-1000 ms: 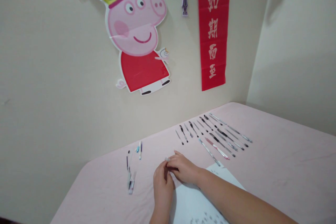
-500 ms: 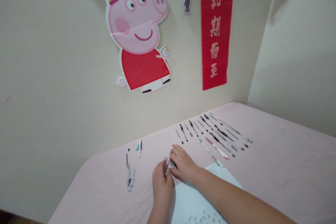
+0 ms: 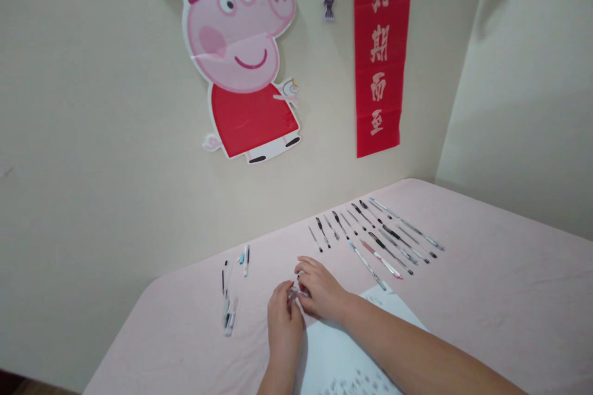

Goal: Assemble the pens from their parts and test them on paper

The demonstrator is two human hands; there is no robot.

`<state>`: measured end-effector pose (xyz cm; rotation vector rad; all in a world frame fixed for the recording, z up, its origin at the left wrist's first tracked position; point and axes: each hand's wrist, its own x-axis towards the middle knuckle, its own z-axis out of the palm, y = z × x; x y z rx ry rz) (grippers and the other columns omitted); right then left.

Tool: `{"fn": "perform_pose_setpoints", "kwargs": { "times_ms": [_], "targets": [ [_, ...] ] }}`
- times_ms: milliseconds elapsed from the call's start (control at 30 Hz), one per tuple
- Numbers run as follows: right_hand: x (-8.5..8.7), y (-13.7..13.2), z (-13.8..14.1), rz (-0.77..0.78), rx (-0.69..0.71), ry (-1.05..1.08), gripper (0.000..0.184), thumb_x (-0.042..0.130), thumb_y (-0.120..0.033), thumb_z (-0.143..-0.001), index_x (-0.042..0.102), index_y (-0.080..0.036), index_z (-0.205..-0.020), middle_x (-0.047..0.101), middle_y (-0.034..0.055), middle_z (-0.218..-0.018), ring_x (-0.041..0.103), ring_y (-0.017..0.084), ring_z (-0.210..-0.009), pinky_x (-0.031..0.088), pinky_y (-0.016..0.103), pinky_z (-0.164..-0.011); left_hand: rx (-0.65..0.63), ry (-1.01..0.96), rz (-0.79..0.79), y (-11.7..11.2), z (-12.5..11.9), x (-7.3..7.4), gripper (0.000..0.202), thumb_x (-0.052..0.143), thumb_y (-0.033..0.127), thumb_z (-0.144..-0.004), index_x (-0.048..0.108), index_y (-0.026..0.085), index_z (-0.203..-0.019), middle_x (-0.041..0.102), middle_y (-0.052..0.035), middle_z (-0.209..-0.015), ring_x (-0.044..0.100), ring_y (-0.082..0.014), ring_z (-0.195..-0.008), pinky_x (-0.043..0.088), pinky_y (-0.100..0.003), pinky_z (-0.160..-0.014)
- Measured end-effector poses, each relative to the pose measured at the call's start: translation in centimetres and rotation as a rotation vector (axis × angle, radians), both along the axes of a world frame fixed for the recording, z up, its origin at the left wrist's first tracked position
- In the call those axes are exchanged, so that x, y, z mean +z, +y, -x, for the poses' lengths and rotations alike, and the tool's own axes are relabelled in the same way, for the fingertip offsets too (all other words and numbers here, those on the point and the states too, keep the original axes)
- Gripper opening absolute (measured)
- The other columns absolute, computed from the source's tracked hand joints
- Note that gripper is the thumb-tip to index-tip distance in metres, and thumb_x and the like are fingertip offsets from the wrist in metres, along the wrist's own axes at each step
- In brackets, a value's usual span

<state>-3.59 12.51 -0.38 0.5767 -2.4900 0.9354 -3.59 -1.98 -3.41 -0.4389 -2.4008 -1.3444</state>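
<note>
Over the near middle of the pink cloth, my left hand [image 3: 284, 316] and my right hand [image 3: 320, 290] meet with fingers closed. Between the fingertips is a small, pale, see-through pen part [image 3: 294, 292], mostly hidden by the fingers. A dark bit shows by my right fingertips. Under my right forearm lies a white sheet of paper [image 3: 336, 358] with dark scribbles. A light blue pen [image 3: 368, 266] and a pink-and-white pen [image 3: 382, 259] lie beyond my right hand. To the left of my hands is a loose group of pen pieces [image 3: 229, 318].
Rows of black and clear pens and refills [image 3: 391, 252] stretch along the back right of the cloth [image 3: 491, 302]. A white-and-blue pen [image 3: 246, 261] lies back left beside a small blue piece [image 3: 241, 258]. The wall [image 3: 115, 136] rises behind, with a pig cutout [image 3: 250, 117] and a red banner [image 3: 382, 62].
My fingers have shifted slightly around the pen part, and less of it shows now. The view has moved a little; the laid-out pens lie as before.
</note>
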Motion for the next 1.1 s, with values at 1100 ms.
{"fn": "perform_pose_setpoints", "kwargs": {
  "times_ms": [1100],
  "targets": [
    [-0.1, 1.6, 0.2, -0.014, 0.032, -0.053, 0.022, 0.058, -0.008, -0.064, 0.061, -0.018, -0.083, 0.057, 0.0100, -0.111, 0.038, 0.028, -0.125, 0.030, 0.046, -0.107, 0.039, -0.014, -0.190, 0.2, -0.3, 1.4, 0.023, 0.050, 0.019, -0.074, 0.069, 0.018, -0.088, 0.063, -0.0084, -0.092, 0.061, -0.0205, -0.085, 0.052, -0.034, -0.073]
  ]
}}
